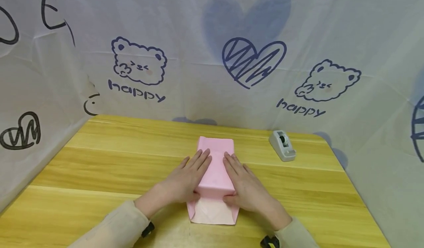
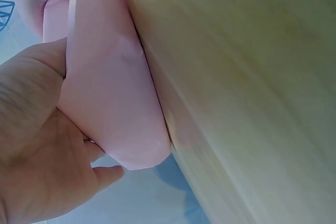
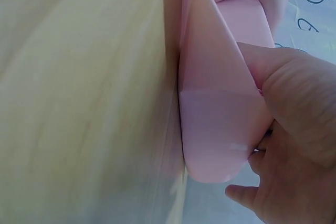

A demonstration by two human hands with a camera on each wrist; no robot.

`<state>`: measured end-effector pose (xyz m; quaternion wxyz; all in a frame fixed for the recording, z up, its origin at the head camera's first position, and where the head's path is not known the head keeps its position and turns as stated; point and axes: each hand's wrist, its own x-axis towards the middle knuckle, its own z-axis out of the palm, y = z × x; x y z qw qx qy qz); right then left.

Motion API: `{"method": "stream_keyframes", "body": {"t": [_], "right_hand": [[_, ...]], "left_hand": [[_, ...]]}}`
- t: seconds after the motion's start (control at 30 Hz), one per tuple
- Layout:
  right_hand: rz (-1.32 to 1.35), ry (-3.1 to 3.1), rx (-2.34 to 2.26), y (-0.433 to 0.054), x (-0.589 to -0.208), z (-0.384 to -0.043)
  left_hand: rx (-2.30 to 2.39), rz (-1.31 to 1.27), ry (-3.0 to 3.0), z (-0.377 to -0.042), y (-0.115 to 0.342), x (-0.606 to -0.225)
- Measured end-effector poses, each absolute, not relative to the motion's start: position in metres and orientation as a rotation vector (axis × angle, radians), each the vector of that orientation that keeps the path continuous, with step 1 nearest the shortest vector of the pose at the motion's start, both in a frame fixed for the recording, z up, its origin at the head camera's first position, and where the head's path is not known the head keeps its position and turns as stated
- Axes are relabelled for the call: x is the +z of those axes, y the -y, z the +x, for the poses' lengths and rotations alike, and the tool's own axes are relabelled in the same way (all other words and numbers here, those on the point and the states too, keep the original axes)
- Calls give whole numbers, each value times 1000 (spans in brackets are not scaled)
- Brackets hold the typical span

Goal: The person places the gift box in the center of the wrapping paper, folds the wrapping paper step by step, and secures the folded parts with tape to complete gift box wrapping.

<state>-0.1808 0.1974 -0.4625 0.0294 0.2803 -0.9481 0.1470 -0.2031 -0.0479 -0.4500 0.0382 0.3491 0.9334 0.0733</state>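
Paper (image 1: 216, 169) on table (image 1: 116, 159); left hand (image 1: 186, 178), right hand (image 1: 248, 187) touching it.

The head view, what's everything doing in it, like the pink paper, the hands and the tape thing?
Pink paper: folded into a long shape, paler side showing at the near end.
Left hand: resting on the paper's left side, fingers straight.
Right hand: resting on the paper's right side, fingers straight.
Tape dispenser: standing on the table, untouched.
White cloth: hanging behind the table, creased.
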Motion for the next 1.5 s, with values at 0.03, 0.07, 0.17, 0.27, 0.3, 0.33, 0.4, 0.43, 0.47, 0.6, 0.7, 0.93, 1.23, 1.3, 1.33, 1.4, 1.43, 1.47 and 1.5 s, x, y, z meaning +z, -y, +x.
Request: {"method": "stream_keyframes", "body": {"t": [0.03, 0.07, 0.17, 0.27, 0.3, 0.33, 0.4, 0.43, 0.47, 0.6, 0.7, 0.93, 1.23, 1.3, 1.33, 1.4, 1.43, 1.47, 1.5], "right_hand": [[858, 2927, 443, -197, -463, -181], [852, 2929, 438, -197, -463, -181], [843, 2933, 419, -197, -463, -181], [843, 2933, 412, -196, -463, -180], [844, 2935, 409, -196, -463, -180], [842, 2939, 408, -195, -462, -180], [837, 2948, 408, -195, -462, -180], [834, 2953, 407, -195, -462, -180], [831, 2957, 408, -194, -462, -180], [813, 2963, 419, -194, -461, -178], [800, 2963, 422, -194, -461, -177], [782, 2968, 418, -192, -462, -177], [773, 2968, 417, -192, -462, -179], [779, 2961, 419, -192, -462, -178], [781, 2961, 417, -192, -462, -178], [783, 2966, 413, -192, -463, -178], [783, 2969, 411, -192, -463, -178], [782, 2970, 410, -191, -463, -178], [781, 2974, 404, -191, -464, -178]], "left_hand": [[232, 1081, -2862, -204, 48, -450], [243, 1092, -2862, -204, 49, -450], [301, 1133, -2863, -204, 52, -452], [385, 1163, -2885, -201, 60, -454], [420, 1173, -2898, -200, 63, -455], [444, 1183, -2918, -197, 66, -455], [498, 1188, -2964, -193, 73, -457], [522, 1184, -2993, -191, 76, -458], [546, 1172, -3022, -188, 79, -459], [607, 1097, -3109, -182, 86, -461], [632, 1087, -3107, -179, 88, -461], [622, 1127, -3051, -177, 85, -459], [689, 1098, -2988, -179, 84, -459], [692, 1087, -2971, -179, 84, -459], [686, 1082, -2969, -178, 84, -459], [672, 1082, -2969, -178, 84, -459], [660, 1086, -2974, -177, 84, -460], [651, 1089, -2978, -177, 84, -460], [643, 1093, -2985, -177, 84, -461]]}}
